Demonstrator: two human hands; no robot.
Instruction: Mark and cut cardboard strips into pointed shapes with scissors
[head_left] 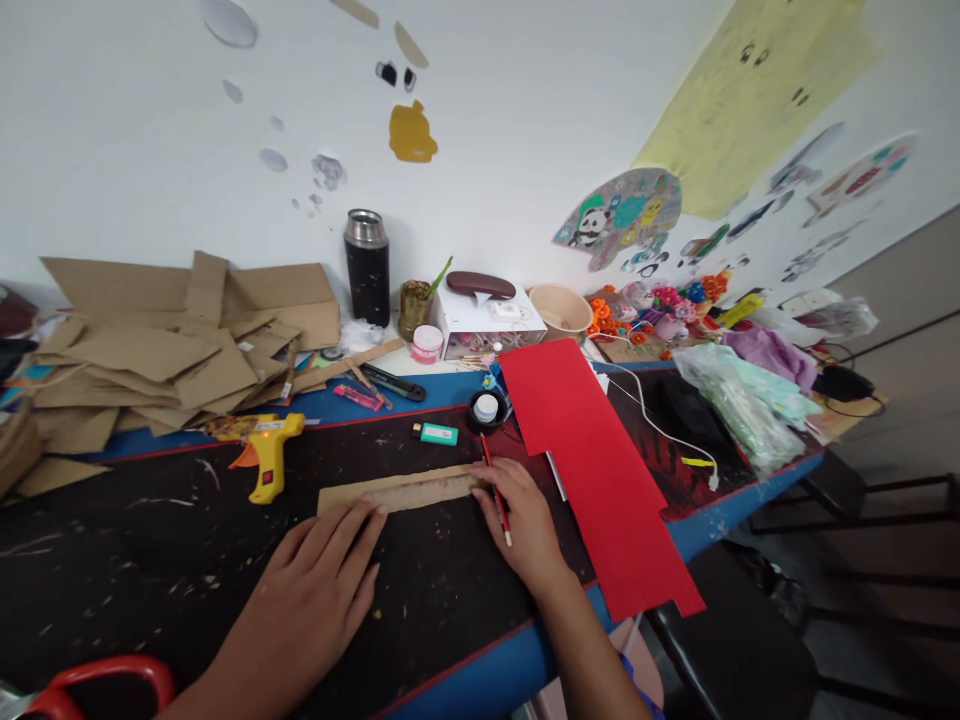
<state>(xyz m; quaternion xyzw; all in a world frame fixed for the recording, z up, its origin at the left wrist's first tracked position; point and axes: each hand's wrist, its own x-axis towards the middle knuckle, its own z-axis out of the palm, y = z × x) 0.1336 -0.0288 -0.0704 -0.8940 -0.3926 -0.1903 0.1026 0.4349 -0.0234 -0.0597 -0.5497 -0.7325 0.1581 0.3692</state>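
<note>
A cardboard strip (pixel 334 498) lies on the dark mat in front of me, with a see-through ruler (pixel 420 490) along it. My left hand (pixel 322 565) rests with its fingers stretched out flat, fingertips on the strip and the ruler's left end. In my right hand (pixel 517 515) is a red pencil (pixel 501 500), slanting with its pale end toward me. Those right fingers also touch the right end of the ruler. Just beyond the strip are a green lighter (pixel 436 433) and a round dark dish holding a white-lidded jar (pixel 486 407).
A red corrugated sheet (pixel 592 470) lies at the right, overhanging the table's front edge. At the left are a yellow glue gun (pixel 268 455), piled cardboard (pixel 157 360) and red-handled scissors (pixel 112 672). A black flask (pixel 367 270) and a tissue box (pixel 487 325) stand by the wall.
</note>
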